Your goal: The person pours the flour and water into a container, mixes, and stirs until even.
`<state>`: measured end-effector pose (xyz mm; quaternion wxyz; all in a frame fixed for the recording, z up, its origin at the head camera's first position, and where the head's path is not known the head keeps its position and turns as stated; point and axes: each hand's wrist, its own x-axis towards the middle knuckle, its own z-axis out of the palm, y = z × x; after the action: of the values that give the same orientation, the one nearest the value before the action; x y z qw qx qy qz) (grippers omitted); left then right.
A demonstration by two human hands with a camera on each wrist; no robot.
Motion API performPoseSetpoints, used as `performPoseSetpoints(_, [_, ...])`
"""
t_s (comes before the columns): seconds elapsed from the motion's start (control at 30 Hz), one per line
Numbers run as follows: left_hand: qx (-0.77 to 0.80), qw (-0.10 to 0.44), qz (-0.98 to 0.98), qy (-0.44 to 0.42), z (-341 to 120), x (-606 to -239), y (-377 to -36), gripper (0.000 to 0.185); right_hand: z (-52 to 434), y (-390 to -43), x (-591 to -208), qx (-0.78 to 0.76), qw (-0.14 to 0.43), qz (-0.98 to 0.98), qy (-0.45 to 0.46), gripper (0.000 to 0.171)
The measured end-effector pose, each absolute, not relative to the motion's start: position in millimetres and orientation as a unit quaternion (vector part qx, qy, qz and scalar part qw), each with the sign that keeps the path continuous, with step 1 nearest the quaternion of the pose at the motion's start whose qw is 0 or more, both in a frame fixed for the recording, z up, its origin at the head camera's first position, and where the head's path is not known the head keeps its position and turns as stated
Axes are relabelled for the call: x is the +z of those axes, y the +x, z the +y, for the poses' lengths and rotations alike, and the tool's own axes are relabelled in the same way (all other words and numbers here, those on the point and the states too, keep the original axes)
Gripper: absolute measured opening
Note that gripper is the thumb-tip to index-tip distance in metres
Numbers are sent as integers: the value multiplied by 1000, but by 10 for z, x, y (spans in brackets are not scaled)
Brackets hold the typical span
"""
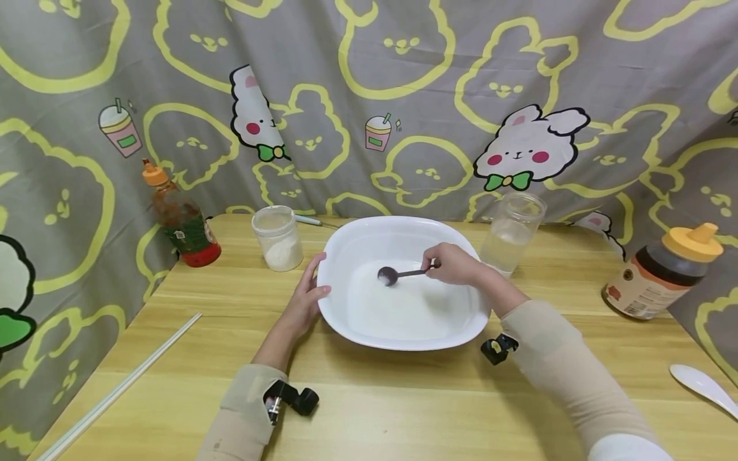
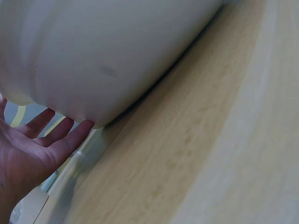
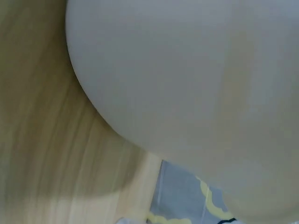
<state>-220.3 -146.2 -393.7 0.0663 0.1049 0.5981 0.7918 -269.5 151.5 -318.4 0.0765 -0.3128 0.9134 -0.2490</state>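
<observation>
Head view: a spoon of white powder held over a white basin, the other hand steadying the rim.

Nearest, the left hand (image 1: 304, 299) lies with straight fingers (image 2: 70, 135) against the basin's (image 1: 340, 256) outer wall on the tabletop (image 1: 369, 397). Beyond it, the right hand (image 1: 455, 264) pinches the handle of the spoon (image 1: 389, 275), whose heaped bowl hangs above the milky liquid. A tilt of the wrist could drop powder in one lump; a hard stir could slop liquid over the low rim. Farther back, the glass of water (image 1: 510, 234) stands just beside the right hand, and an elbow swing could knock it.
</observation>
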Motion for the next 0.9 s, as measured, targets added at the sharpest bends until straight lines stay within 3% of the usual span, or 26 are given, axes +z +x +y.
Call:
performPoseSetpoints(0.2, [791,69,599,103,-1455,-3933,-2199,66,1532,-2614,-3188,-290,167,884,-326,7])
performPoseSetpoints(0.43, [791,71,599,99,-1461,-3926,-2199,67,1726,-2570,-3077,-267,191,878,-347,10])
performPoseSetpoints(0.9, [793,76,596,97,-1464,-3911,-2196,68,1934,-2651,-2903,-171,120,940,-270,10])
